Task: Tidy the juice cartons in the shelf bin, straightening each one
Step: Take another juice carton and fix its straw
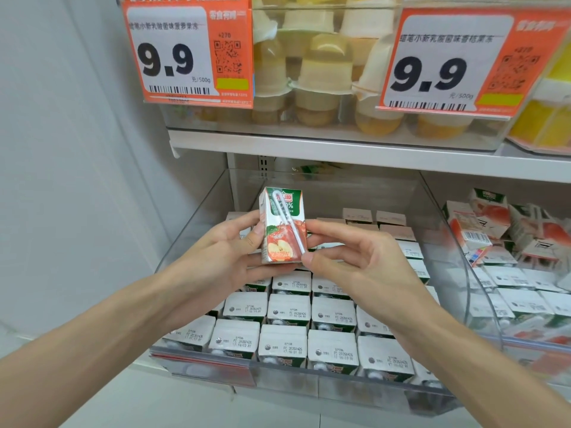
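A juice carton is held upright, long axis near vertical, just above the packed rows in the clear shelf bin, the left grip clasping its left side, the right grip pinching its right edge, equally near.

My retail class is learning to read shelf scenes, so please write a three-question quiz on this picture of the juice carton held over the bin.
1. True or false: the left hand and the right hand both hold one juice carton over the clear bin.
2. Which fruit is pictured on that carton? A orange, B apple, C grape.
3. Fill in: each orange price tag on the shelf above reads ___.

Key: 1 true; 2 B; 3 9.9
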A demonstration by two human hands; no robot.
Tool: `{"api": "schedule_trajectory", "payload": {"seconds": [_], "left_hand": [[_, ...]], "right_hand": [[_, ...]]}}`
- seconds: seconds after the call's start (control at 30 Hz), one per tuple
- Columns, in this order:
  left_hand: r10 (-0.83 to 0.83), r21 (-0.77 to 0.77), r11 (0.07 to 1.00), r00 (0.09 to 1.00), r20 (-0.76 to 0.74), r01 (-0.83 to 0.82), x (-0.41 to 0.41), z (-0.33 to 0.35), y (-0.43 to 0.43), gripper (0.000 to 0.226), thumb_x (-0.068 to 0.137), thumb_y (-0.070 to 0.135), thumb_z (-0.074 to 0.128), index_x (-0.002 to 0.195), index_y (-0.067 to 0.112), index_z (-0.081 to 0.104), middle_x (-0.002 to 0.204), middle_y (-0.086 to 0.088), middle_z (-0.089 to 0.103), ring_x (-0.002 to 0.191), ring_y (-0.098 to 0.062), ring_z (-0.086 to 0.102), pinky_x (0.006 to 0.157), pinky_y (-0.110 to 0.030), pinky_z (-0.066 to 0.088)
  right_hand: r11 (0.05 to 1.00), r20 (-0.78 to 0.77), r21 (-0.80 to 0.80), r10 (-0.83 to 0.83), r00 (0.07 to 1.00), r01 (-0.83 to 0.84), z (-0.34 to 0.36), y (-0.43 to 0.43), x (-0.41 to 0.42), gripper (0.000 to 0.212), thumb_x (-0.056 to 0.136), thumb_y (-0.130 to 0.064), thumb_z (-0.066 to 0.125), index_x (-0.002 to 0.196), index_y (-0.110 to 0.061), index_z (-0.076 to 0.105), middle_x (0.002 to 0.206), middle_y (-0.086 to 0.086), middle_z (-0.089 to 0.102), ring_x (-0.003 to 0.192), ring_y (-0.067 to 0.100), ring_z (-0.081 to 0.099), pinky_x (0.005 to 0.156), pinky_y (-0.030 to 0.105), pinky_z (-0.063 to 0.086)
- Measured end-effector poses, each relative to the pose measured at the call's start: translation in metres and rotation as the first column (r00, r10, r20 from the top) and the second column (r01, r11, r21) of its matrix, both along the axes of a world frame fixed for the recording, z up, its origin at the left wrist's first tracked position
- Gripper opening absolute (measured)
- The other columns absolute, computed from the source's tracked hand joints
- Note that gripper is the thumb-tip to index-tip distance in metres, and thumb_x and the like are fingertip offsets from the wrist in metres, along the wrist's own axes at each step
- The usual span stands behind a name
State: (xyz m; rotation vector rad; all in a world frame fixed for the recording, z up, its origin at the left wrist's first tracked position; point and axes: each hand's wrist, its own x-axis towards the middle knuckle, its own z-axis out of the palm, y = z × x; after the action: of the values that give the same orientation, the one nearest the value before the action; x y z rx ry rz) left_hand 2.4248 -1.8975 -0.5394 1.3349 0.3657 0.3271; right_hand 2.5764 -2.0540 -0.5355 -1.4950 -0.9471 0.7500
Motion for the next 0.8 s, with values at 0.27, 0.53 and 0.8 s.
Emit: {"api": "schedule_trajectory", "payload": {"seconds": [0.27, 0.53, 0.8], "left_hand": [[0.024, 0.010, 1.000, 1.000, -0.011, -0.024, -0.0007, -0.0014, 0.0013, 0.042, 0.110, 0.016, 0.046, 0.151, 0.019, 0.051, 0.135, -0.013, 0.072, 0.125, -0.033, 0.070, 0.110, -0.039, 0.052], [0.045, 0.025, 0.999, 0.999, -0.002, -0.045, -0.0003, -0.0004, -0.0010, 0.043, 0.108, 0.018, 0.050, 0.151, 0.020, 0.052, 0.134, -0.013, 0.073, 0.126, -0.030, 0.070, 0.107, -0.037, 0.055], [0.030, -0.014, 0.999, 0.999, 0.018, -0.030, 0.0013, -0.0018, 0.0022, 0.043, 0.110, 0.017, 0.045, 0.153, 0.019, 0.050, 0.138, -0.014, 0.070, 0.127, -0.034, 0.068, 0.109, -0.042, 0.054]], "right_hand": [[0.999, -0.002, -0.002, -0.036, 0.999, 0.036, -0.0013, 0.0010, 0.0017, 0.032, 0.092, -0.013, 0.080, 0.112, -0.038, 0.077, 0.107, -0.016, 0.079, 0.098, 0.002, 0.076, 0.088, 0.024, 0.058], [0.999, 0.020, 0.028, -0.016, 1.000, 0.015, -0.0017, 0.0010, 0.0019, 0.039, 0.086, -0.019, 0.086, 0.119, -0.037, 0.075, 0.109, -0.013, 0.078, 0.098, 0.005, 0.076, 0.085, 0.022, 0.062], [1.000, 0.030, 0.023, -0.020, 0.999, 0.019, -0.0011, 0.0015, 0.0026, 0.038, 0.093, -0.012, 0.079, 0.118, -0.040, 0.075, 0.107, -0.013, 0.077, 0.096, 0.004, 0.074, 0.084, 0.018, 0.060]]}}
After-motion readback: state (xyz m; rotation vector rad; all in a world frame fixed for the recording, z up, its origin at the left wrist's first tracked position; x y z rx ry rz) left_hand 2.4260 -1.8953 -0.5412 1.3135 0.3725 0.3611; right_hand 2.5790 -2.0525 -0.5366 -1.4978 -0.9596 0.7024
